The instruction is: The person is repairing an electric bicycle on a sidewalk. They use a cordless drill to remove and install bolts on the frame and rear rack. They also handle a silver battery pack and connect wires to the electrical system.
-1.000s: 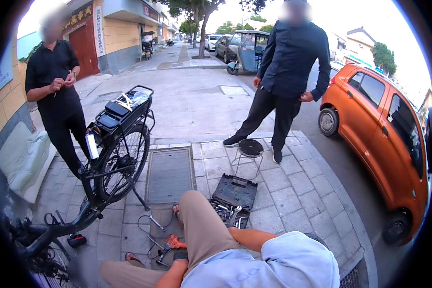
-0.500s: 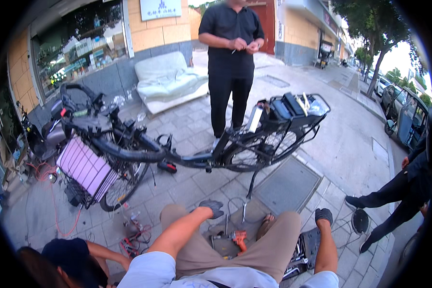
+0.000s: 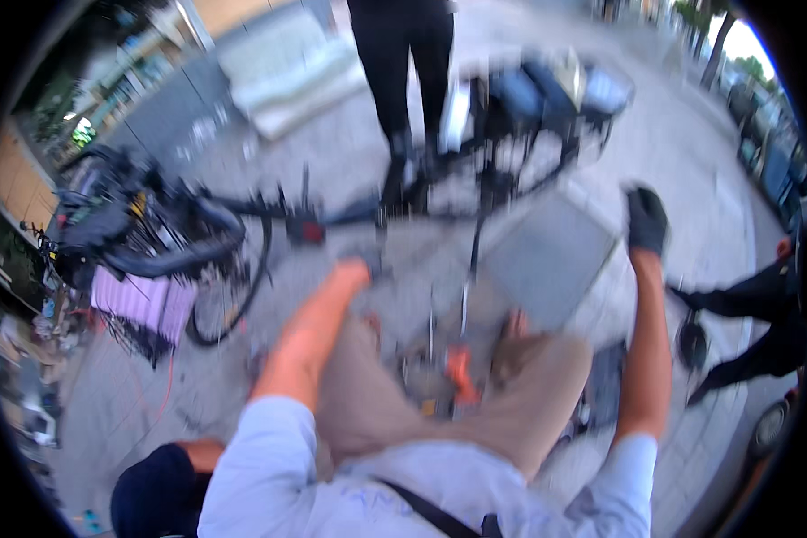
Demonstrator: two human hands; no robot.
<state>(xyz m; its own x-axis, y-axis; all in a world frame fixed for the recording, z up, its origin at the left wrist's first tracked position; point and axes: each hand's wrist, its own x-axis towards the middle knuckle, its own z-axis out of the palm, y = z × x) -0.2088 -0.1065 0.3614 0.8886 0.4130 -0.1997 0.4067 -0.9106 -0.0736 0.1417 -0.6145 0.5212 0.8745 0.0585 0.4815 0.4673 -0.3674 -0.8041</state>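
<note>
Since blur smears most edges, treat fine detail as provisional. Your left hand (image 3: 374, 262), dark-gloved, sits at 11 o'clock, just on your side of the black bicycle (image 3: 354, 216); contact can't be confirmed, nor whether the fingers are curled or spread. Your right hand (image 3: 647, 220), gloved alike, is raised at 1 o'clock, right of the flat grey cover plate (image 3: 551, 260); finger spread unreadable, no held object distinguishable. Bicycle spans 10 to 12 o'clock, its thin kickstand (image 3: 475, 247) at 12.

Handling, judged: the kickstand probably resists sideways push poorly, so any force on the frame wants an opposing palm. Mind the orange drill (image 3: 460, 372) between your knees at 12; leaning in, keep your feet off it.

Materials: thick, rounded tube (image 3: 179, 257) at 10, apparently smooth; lilac panel (image 3: 143, 305) beside it, flat-faced, behind thin dark wires. Drill casing likely hard plastic. Toolbox (image 3: 607, 384) at 2, dark, flat and angular. Gloves look matte; texture is lost.
</note>
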